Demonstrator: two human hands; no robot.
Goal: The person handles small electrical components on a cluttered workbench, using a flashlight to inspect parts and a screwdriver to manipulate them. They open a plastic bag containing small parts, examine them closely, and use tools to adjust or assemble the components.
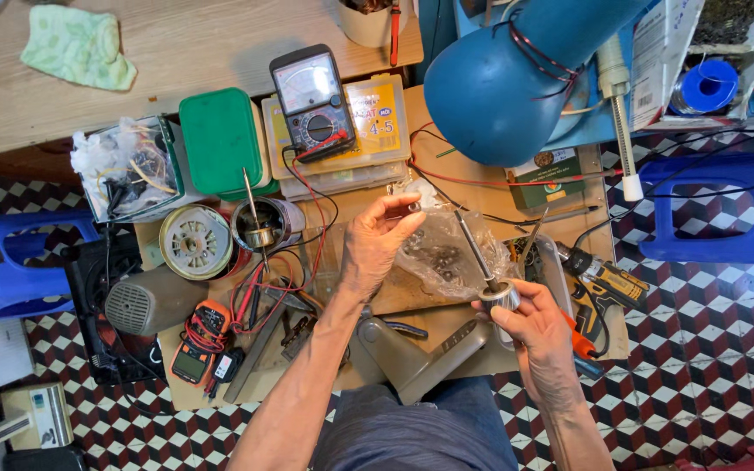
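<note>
- Right now, left hand [375, 244] is raised over the bench, fingertips [405, 212] pinched on a small metal part [413, 207]; too small to say what kind.
- Right hand [530, 324] is closed around a rotor with a long steel shaft [490, 277]; the round silver body sits in the fingers, and the shaft points up and left, away from the wearer.
- Clear plastic bag of small parts [441, 255] lies between the two hands, touching neither as far as I can tell.
- Analog multimeter [311, 102] leans on a yellow-lidded parts box [384, 113] just beyond the left hand; red and black leads run down from it.
- Open tin with a tool standing in it [265, 225] and a round cream reel [195, 242] sit left of the left hand, an orange digital meter [199, 342] nearer the wearer.
- Green box [220, 139] is left of the multimeter.
- Blue lamp head [499, 83] hangs over the bench's far right.
- Cordless drill [602, 281] lies just right of the right hand.
- Blue plastic stools [713, 209] stand on the chequered floor.
</note>
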